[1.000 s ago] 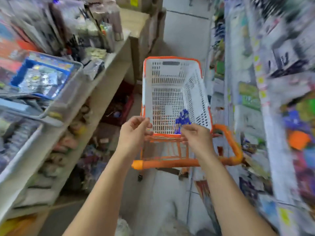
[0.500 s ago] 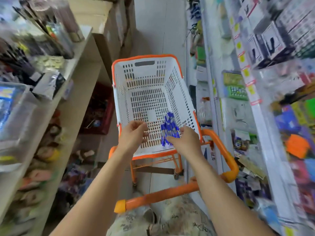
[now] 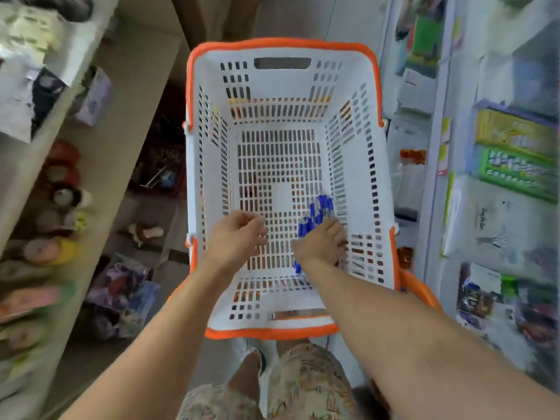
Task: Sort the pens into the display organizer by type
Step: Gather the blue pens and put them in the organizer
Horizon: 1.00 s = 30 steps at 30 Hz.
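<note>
Landmark: white perforated plastic basket with orange rim [image 3: 280, 45], sitting in the aisle dead centre, seen from above.

Right hand [image 3: 321, 247] is reaching down inside the basket, near its right wall, fingers curling around a bundle of blue-capped ballpoint pens [image 3: 316, 215]. The pens are fanning out beyond the knuckles toward the basket's far end, tips low over the slotted floor; a few blue ends are also poking out behind the wrist. Can't tell if the bundle is touching the floor of the basket or just hanging above it.

Left hand [image 3: 238, 239] is hovering inside the basket on the left half, just beside the right hand but apart from it. Fingers are loosely curling, gripping nothing that I can see.

Both forearms are crossing over the basket's near rim. An orange tubular cart handle [image 3: 419, 291] is showing at the basket's near right corner, under the right forearm.

Left of the basket: beige shelving [image 3: 127, 137] carrying blurred goods, small round toys on the lower level. Right of the basket: white rack [image 3: 436, 189] holding packaged stationery, including green and yellow packs [image 3: 515, 156]. Motion blur is smearing both sides.

Below the basket's near rim: patterned shorts [image 3: 306, 380].
</note>
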Motion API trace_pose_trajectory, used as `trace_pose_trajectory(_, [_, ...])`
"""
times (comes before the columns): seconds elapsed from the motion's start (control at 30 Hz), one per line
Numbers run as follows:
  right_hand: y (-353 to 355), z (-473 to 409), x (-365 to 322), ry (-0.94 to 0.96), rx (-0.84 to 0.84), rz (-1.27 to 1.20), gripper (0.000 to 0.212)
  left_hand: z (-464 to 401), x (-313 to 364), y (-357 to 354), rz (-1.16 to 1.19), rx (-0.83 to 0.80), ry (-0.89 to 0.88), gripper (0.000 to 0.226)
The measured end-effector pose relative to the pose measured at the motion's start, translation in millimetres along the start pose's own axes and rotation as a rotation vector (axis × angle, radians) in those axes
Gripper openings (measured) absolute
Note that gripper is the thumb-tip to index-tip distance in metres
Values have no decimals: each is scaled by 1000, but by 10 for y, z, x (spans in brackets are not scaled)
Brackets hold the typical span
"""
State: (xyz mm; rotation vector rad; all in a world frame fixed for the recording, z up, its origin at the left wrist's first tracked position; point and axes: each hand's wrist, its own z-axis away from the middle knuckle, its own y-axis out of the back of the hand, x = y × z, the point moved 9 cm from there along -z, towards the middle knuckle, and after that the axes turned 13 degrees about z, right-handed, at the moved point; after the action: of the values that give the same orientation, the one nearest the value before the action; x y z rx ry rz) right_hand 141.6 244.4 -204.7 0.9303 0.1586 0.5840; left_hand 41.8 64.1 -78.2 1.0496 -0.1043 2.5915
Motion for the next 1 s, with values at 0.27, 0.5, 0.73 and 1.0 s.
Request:
trace_pose_trajectory(0.27, [-189, -205, 19, -109, 17, -97, 111, -403, -52, -140, 11, 12, 76, 16])
trace_pose_trajectory(0.5, [-325, -223, 84, -125, -31, -100, 98, -478, -204, -191, 67, 15, 145, 15])
trace_pose_trajectory(0.73, [-331, -224, 26, -11, -11, -62, 75, -404, -256, -143, 102, 6, 127, 16])
trace_pose_trajectory(1.0, [-155, -296, 21, 166, -73, -379, 16, -317, -317, -106, 157, -2, 128, 15])
